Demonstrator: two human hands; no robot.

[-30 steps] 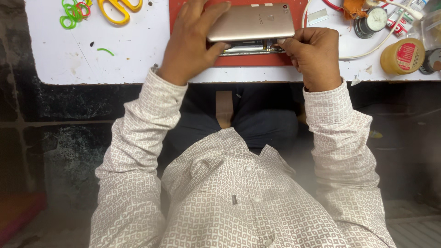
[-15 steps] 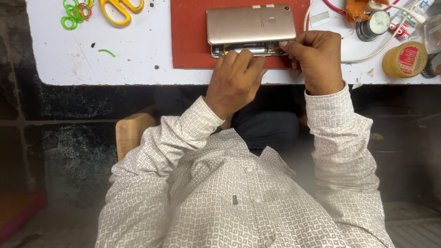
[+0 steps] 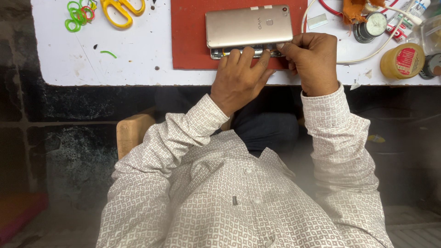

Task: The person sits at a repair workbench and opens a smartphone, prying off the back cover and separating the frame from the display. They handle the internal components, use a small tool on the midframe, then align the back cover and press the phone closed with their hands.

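A gold phone back cover point(image 3: 248, 26) lies tilted on the phone's body point(image 3: 220, 54), whose open edge shows beneath it, all on a red mat point(image 3: 190, 39). My left hand point(image 3: 239, 80) rests at the near edge of the phone, fingertips pressed against the exposed lower part. My right hand point(image 3: 312, 59) is curled at the phone's right corner, thumb and finger pinched at the gap between cover and body; what it pinches is too small to tell.
The white table point(image 3: 92, 59) carries yellow scissors point(image 3: 121, 8), green rubber bands point(image 3: 76, 16), a round gauge point(image 3: 373, 25), a yellow jar point(image 3: 403, 60), white cables and a tube at the right. A wooden stool edge point(image 3: 133, 131) shows under my left arm.
My left hand came off the top of the cover, dropped to the phone's near edge and now has its fingertips on it. The right hand stayed at the right corner.
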